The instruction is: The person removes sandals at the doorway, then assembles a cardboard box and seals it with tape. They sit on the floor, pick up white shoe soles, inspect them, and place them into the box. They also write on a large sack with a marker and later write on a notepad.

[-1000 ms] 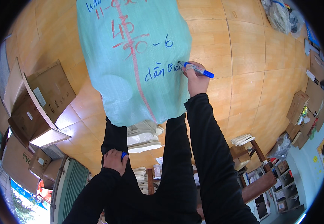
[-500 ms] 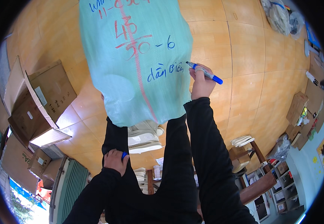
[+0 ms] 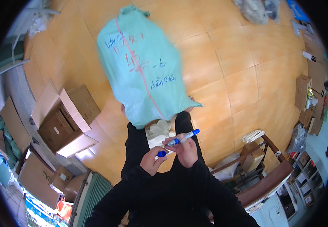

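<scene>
Low centre: right hand [image 3: 186, 151] pinching blue marker [image 3: 183, 137], left hand [image 3: 152, 159] pinching its blue cap [image 3: 161, 153] just beside. Above, green sack [image 3: 143, 75] on wooden floor [image 3: 239, 75]; open cardboard boxes [image 3: 63, 121] at left.

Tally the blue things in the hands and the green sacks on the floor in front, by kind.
Blue marker pen, in the right hand: 1
Blue pen cap, in the left hand: 1
Green woven sack with writing on it, on the floor: 1
Total: 3
</scene>
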A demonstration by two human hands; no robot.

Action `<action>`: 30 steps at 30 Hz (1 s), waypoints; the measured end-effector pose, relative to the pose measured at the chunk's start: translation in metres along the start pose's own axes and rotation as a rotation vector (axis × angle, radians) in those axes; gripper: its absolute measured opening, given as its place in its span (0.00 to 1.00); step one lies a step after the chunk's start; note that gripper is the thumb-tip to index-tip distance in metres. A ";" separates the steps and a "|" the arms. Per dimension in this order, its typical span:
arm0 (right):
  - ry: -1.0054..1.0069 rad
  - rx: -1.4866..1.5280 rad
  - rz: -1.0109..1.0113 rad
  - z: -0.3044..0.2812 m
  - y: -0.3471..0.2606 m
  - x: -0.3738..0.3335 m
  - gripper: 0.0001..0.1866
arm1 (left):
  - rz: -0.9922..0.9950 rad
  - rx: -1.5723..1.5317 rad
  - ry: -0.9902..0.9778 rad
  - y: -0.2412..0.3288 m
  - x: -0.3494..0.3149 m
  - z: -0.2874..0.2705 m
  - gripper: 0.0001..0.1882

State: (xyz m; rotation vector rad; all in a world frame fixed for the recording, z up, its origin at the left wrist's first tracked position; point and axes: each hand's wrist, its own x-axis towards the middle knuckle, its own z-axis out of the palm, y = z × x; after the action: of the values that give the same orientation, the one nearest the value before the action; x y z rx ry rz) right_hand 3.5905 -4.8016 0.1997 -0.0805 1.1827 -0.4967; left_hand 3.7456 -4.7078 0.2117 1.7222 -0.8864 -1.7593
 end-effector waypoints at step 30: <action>0.444 -0.371 -1.269 0.210 0.156 -0.357 0.10 | -0.255 -0.480 -1.474 0.152 -0.255 -0.127 0.22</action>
State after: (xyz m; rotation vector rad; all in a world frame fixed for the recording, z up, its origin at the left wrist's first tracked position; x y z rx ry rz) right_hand 3.7296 -4.5563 0.5413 -1.1354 1.5574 -1.4411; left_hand 3.8746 -4.6263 0.4963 -0.0003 -0.5864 -3.0272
